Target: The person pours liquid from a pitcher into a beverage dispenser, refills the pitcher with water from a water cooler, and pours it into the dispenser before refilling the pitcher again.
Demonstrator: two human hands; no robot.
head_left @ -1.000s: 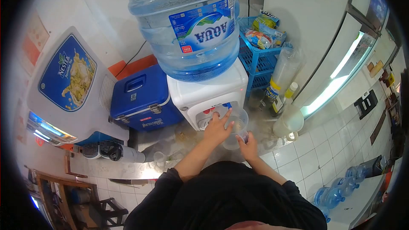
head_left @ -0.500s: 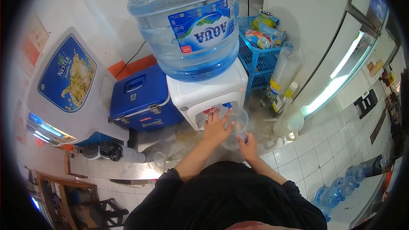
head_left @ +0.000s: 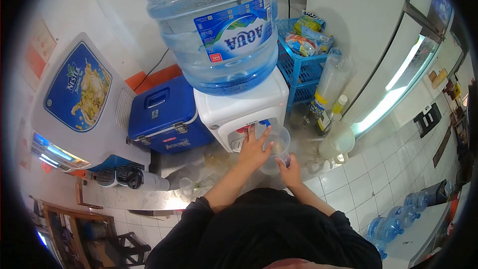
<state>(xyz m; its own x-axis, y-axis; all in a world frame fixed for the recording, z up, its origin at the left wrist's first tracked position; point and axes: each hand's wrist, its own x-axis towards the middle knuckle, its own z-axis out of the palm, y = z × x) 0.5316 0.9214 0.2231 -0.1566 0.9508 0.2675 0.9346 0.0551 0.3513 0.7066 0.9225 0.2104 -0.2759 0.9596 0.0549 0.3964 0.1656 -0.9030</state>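
A white water dispenser (head_left: 234,107) stands on the counter with a large blue Aqua bottle (head_left: 219,25) on top. My left hand (head_left: 253,150) rests on the dispenser's front, fingers spread and stretched toward the blue tap (head_left: 267,123). My right hand (head_left: 290,168) grips a clear plastic cup (head_left: 276,150) from below and holds it under the taps. The cup looks to have a little pale content at its bottom.
A blue cooler box (head_left: 167,114) and a Nestea drink machine (head_left: 79,99) stand left of the dispenser. A blue basket rack (head_left: 301,67) with snack packets, cup stacks and bottles (head_left: 331,112) stands to the right. Several water jugs (head_left: 391,226) sit on the tiled floor.
My left hand has shifted slightly up the dispenser front, its fingers reaching nearer the taps. The cup and my right hand stay almost still.
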